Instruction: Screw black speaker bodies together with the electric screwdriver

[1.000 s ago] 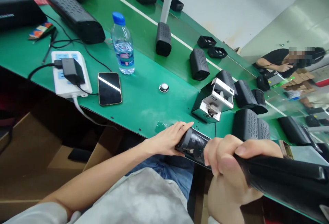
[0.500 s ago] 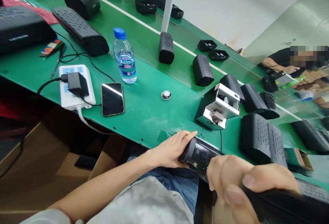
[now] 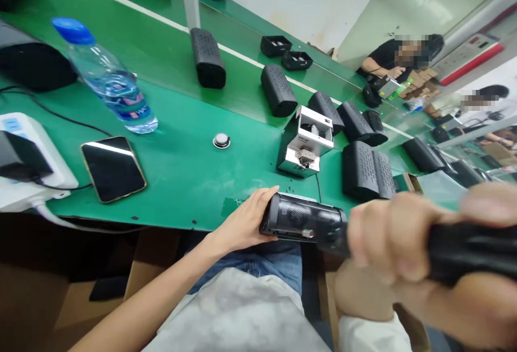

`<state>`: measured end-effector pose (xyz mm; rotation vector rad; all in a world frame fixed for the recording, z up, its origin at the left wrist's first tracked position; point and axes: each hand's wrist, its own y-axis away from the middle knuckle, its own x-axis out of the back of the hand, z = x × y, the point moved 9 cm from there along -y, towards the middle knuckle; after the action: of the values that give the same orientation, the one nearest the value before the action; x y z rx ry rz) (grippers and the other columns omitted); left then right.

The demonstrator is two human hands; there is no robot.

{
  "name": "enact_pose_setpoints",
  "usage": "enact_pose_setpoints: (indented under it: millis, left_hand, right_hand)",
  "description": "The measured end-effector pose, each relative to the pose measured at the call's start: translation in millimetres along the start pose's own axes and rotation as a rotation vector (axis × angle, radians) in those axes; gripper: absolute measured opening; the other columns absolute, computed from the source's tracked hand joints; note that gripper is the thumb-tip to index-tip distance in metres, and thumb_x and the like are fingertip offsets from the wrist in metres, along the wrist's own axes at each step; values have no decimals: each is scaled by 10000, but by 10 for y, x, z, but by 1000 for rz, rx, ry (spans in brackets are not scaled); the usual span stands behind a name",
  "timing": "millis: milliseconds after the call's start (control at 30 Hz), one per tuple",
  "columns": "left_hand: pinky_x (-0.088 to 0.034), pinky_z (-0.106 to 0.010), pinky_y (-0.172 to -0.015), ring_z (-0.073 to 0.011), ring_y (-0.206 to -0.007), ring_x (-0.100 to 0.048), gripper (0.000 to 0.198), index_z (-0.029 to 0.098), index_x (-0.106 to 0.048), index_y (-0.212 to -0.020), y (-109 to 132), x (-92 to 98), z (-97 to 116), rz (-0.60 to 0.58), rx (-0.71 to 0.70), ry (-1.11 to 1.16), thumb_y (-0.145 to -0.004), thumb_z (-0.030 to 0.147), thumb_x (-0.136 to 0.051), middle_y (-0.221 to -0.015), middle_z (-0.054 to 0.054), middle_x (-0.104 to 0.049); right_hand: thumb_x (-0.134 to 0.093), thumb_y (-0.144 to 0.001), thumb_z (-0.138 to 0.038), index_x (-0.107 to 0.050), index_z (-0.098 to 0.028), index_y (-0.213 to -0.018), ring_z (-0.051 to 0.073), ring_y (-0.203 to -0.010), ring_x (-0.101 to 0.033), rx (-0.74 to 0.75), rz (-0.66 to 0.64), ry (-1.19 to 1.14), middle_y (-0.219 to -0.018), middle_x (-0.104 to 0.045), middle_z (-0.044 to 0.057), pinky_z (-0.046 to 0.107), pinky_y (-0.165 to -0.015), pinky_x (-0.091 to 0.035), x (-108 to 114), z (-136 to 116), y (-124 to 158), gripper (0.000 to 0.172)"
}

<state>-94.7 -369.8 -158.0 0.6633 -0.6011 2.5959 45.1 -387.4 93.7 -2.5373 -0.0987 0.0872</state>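
My left hand (image 3: 245, 222) is wrapped around the left end of a black speaker (image 3: 293, 213), which lies at the table's front edge with its perforated grille showing. My right hand (image 3: 398, 239), close to the camera and partly blurred, grips a black electric screwdriver (image 3: 472, 250). The tool's dark front end points left at the speaker's right part; whether its tip touches there is too blurred to tell. Just beyond the speaker stands a silver-and-black screw feeder (image 3: 309, 139). A small round metal part (image 3: 221, 140) lies on the green table to its left.
A water bottle (image 3: 117, 91), a phone (image 3: 114, 169) and a white power strip (image 3: 36, 153) occupy the left side. Several black speakers (image 3: 278, 89) stand along the back and right (image 3: 363, 169). Two co-workers (image 3: 388, 58) sit farther off. An open cardboard box (image 3: 149, 266) is below the table edge.
The camera view has turned rightward, so the table objects appear farther left. My right hand and the screwdriver have swung to a more level angle. My left hand still holds the speaker.
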Motion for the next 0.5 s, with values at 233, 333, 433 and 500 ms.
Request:
enact_pose_setpoints:
  millis: [233, 333, 433, 500]
  left_hand:
    - [-466, -734, -1296, -480, -1638, -444, 1457, 382, 20, -1791, 7, -16, -29, -26, -1, -14, -772, 218, -1008, -1756, -232, -376]
    - [-473, -720, -1295, -475, -1638, -452, 1420, 385, 3, -1796, 9, -2, -24, -13, -9, -10, -795, 218, -991, -1758, -227, -381]
    - [-489, -699, -1287, -473, -1626, -470, 1403, 378, -8, -1799, 5, 7, -10, -9, -11, -5, -802, 220, -984, -1746, -226, -404]
    - [-495, -695, -1280, -472, -1614, -481, 1409, 373, 0, -1797, 1, 11, 3, -13, -12, -6, -801, 217, -985, -1736, -230, -414]
  right_hand:
    - [-864, -858, -219, -645, -310, -852, 126, -388, -436, 412, 392, 88, -528, -439, -119, 308, -373, -386, 635, 210, -935, 237]
    - [-934, -894, -498, -579, -345, -875, 127, -406, -411, 362, 348, 192, -533, -453, -120, 343, -402, -380, 625, 615, -1150, 386]
    - [-882, -870, -785, -558, -364, -955, 116, -452, -374, 312, 297, 249, -576, -476, -116, 359, -432, -395, 590, 795, -1176, 538]
    - [-799, -841, -916, -535, -375, -982, 117, -474, -354, 269, 263, 287, -592, -470, -114, 368, -446, -417, 566, 840, -1180, 618]
